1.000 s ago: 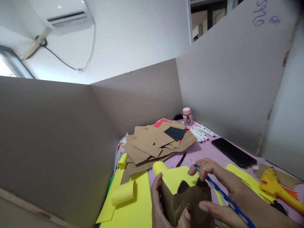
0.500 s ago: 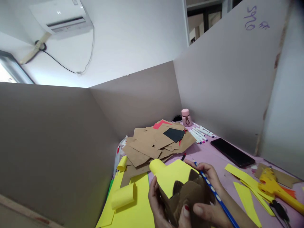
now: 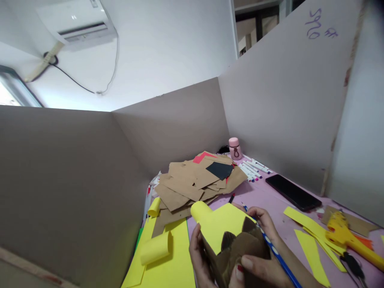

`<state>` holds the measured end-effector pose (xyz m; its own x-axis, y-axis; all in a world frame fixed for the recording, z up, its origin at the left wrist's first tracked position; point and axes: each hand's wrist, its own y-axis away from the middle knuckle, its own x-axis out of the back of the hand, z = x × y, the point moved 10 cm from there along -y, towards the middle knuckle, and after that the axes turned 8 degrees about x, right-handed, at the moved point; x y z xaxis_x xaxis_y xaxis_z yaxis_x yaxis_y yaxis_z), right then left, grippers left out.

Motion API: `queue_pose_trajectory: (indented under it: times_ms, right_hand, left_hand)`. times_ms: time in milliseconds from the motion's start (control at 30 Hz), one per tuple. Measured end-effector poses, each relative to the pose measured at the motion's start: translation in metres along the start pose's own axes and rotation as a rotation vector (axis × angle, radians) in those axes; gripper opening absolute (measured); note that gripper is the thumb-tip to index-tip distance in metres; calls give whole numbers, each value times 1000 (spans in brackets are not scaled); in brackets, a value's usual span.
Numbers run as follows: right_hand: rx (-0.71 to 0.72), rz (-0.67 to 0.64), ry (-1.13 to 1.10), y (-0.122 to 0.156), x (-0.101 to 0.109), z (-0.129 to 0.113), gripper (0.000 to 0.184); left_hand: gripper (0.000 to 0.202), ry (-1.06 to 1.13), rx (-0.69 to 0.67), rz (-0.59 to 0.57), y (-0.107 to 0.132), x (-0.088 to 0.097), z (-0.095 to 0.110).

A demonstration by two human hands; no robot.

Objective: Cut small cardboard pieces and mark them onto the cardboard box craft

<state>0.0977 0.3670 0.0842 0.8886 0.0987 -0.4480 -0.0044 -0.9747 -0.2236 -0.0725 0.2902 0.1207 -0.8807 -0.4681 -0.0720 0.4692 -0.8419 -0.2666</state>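
The brown cardboard piece (image 3: 253, 244) is held up between both hands at the near edge of view, above the pink tabletop (image 3: 249, 196), with a yellow panel (image 3: 220, 230) facing up beside its brown front and two dark, pointed, ear-like tabs (image 3: 228, 240) rising where the two meet. It looks light and fairly stiff, with a dry, matt surface that should give good friction rather than slip; the flat sides seem the sound place to take hold, since the thin tabs would probably bend or crease under a squeeze, and hard thumb pressure could dent the front. The left hand (image 3: 201, 256) is cupped partly open around the left side, fingers along the outer wall and thumb pressed on the brown front. The right hand (image 3: 271, 266) curls about the right side, its thumb on the front, the tip just beside the left thumb, and one finger reaching behind the yellow panel's far edge. A blue pencil (image 3: 277, 256) with white dots is tucked between its thumb and fingers, point upward. A yellow roll (image 3: 200, 211) shows just beyond the panel; whether it is joined on cannot be told.
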Motion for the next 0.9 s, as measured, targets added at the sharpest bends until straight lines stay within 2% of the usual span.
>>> queue_pose_trajectory:
  times_ms: [100, 233, 300, 733, 900]
  right_hand:
    - [-2, -10, -9, 9, -7, -5, 26]
    - [-3, -52, -27, 29, -26, -9, 65]
    - [0, -65, -29, 36, -32, -10, 74]
    - [35, -70, -6, 37, -36, -10, 67]
    - [38, -71, 4, 39, -33, -10, 63]
  left_hand:
    - [107, 36, -17, 1, 0, 0, 3]
    - [106, 76, -23, -21, 2, -3, 11]
    - [106, 74, -7, -23, 2, -4, 11]
    - [109, -14, -32, -18, 3, -1, 9]
    - [107, -30, 1, -23, 2, -2, 7]
